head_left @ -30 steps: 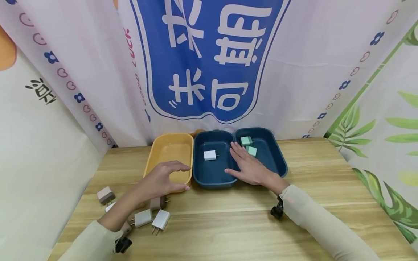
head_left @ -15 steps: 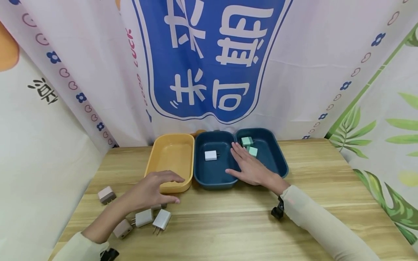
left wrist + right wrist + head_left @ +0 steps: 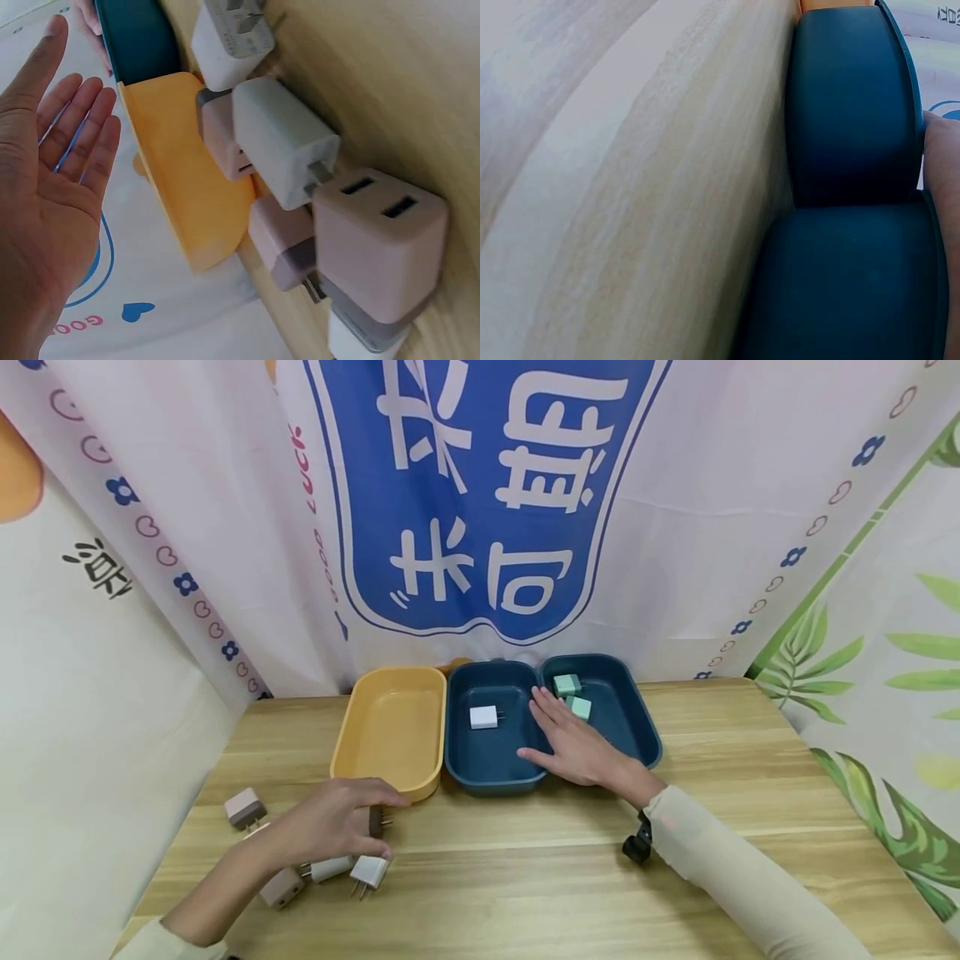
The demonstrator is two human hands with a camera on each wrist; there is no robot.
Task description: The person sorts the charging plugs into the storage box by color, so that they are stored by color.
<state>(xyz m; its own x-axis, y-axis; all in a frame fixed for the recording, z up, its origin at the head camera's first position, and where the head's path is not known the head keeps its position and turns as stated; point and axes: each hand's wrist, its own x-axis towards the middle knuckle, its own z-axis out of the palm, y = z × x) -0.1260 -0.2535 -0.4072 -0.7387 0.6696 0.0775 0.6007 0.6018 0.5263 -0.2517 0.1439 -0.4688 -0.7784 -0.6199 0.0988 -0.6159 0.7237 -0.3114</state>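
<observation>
My left hand hovers over the chargers at the table's left, thumb and fingers spread with nothing between them; the left wrist view shows its bare palm. Beneath and beside it are a white charger, another white one and a pink-brown one. My right hand, fingers extended, lies over the adjoining rims of the two dark blue trays. A white charger lies in the middle tray; green chargers lie in the right tray, partly hidden by the hand.
A yellow tray stands left of the blue ones, touching the middle tray. Another pink-brown charger sits near the table's left edge. A printed curtain hangs behind the wooden table.
My left hand has moved back from the yellow tray, leftward and toward the near side, over the chargers. The right hand has stayed in place at the blue trays.
</observation>
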